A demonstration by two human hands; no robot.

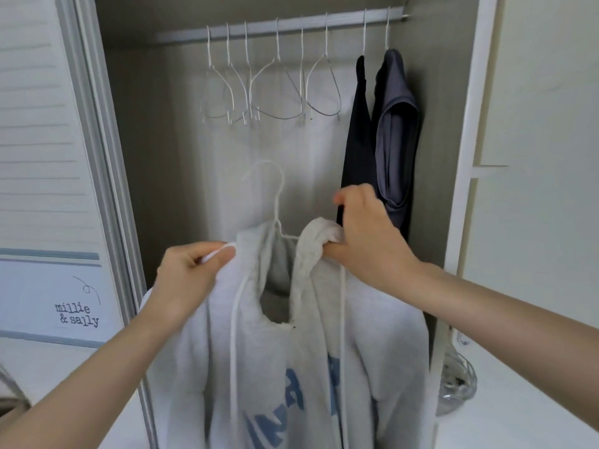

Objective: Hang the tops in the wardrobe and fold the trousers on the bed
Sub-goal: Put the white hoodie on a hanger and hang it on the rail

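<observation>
Both hands are clamped on the light grey hoodie rn. Left hand pinches the fabric at the left shoulder/neck edge, thumb & fingers squeezed together on it, and it looks like the end of the white hanger sits under that pinch too, tho can't say for sure. Right hand has fingers curled round the bunched-up hood edge on the right side of the neck opening, thumb up top.

Hanger is partly inside the neck of the hoodie, hook sticking up above the collar & not on the rail, so the whole thing is held in mid-air in front of the open wardrobe. Two white drawstrings dangle down the front, blue lettering shows lower down on the chest, cut off by the frame.

Up on the rail: a bunch of empty white wire hangers on the left/middle, then 2 dark tops at the right end, a black one & a greyish-navy one, hanging side by side & touching.

Left of the wardrobe there's a white sliding door w/ a label reading "millie & sally". Bottom right, a clear glass thing sits on a white surface, can't tell what it is.
</observation>
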